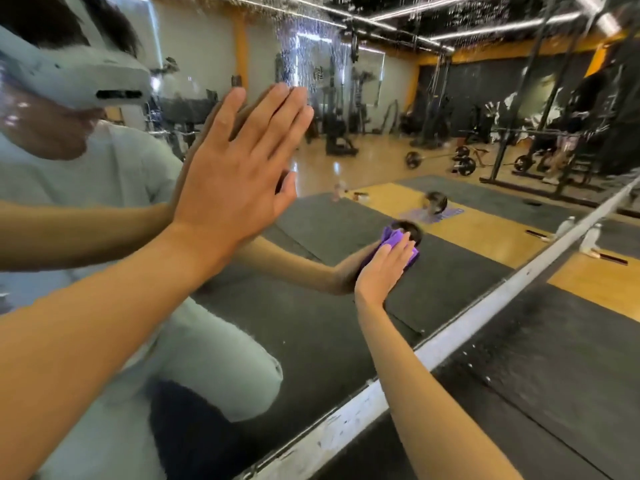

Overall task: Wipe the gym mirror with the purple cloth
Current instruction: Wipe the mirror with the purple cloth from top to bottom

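The gym mirror (346, 299) fills most of the view, with spray droplets running down its upper middle part. My left hand (239, 161) lies flat against the glass with fingers straight and spread, holding nothing. Lower and to the right, my right hand (382, 270) presses the purple cloth (394, 239) flat onto the mirror with straight fingers. Only the cloth's top and right edges show around the hand. My own reflection meets both hands in the glass.
The mirror's pale bottom frame (433, 351) runs diagonally from lower left to upper right. A white spray bottle (590, 237) and a dark stick-like tool (613, 259) sit on the floor by the frame at right. Black rubber flooring (536, 393) lies below. Weight racks and barbells appear reflected.
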`<state>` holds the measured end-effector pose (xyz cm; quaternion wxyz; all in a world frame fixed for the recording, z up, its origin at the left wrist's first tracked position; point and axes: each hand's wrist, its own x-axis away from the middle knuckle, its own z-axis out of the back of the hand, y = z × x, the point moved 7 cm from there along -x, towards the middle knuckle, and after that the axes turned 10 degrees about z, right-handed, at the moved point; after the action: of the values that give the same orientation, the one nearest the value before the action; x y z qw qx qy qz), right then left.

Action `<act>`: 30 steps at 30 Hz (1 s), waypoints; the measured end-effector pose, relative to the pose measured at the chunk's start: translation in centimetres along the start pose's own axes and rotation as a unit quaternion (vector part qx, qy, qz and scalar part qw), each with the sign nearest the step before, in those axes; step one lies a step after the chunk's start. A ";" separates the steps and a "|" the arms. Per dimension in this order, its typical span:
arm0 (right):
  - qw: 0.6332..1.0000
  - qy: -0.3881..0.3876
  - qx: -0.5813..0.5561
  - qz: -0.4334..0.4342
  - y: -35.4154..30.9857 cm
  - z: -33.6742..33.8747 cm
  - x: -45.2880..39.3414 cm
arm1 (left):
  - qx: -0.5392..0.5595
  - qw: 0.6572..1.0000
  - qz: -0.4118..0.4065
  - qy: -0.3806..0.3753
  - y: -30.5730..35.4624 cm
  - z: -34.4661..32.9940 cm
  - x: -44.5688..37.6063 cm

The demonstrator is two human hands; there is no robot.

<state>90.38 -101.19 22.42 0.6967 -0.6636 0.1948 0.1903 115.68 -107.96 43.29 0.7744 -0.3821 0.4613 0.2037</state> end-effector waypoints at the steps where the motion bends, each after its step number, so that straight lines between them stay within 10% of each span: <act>1: 1.000 0.000 -0.005 -0.019 0.2 -0.4 2.3 | 0.005 1.000 0.002 -0.005 -0.1 0.0 0.0; 4: 1.000 -0.027 0.000 -0.012 -1.3 -2.1 8.4 | 0.025 0.999 0.007 -0.020 -0.2 0.0 0.1; 12: 0.890 -0.122 0.034 0.439 -15.2 -2.0 5.0 | 0.010 1.000 0.003 -0.008 0.0 0.3 0.0; 17: 0.991 -0.031 0.004 0.130 -4.4 1.2 -6.5 | -0.010 1.000 0.004 0.014 0.0 0.4 0.0; 22: 0.999 -0.024 0.002 -0.040 0.1 1.2 -3.8 | -0.015 1.000 0.004 0.002 0.1 0.4 -0.1; 27: 0.926 -0.083 0.039 0.366 -15.2 -2.3 6.6 | -0.012 1.000 0.002 -0.009 0.2 0.2 -0.2; 30: 0.888 -0.121 0.062 0.439 -17.6 -2.9 8.8 | -0.002 1.000 0.003 -0.024 0.0 0.2 -0.1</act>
<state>107.06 -104.84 32.60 0.5995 -0.4378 0.3923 0.5432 115.75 -107.81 43.40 0.7841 -0.3771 0.4432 0.2158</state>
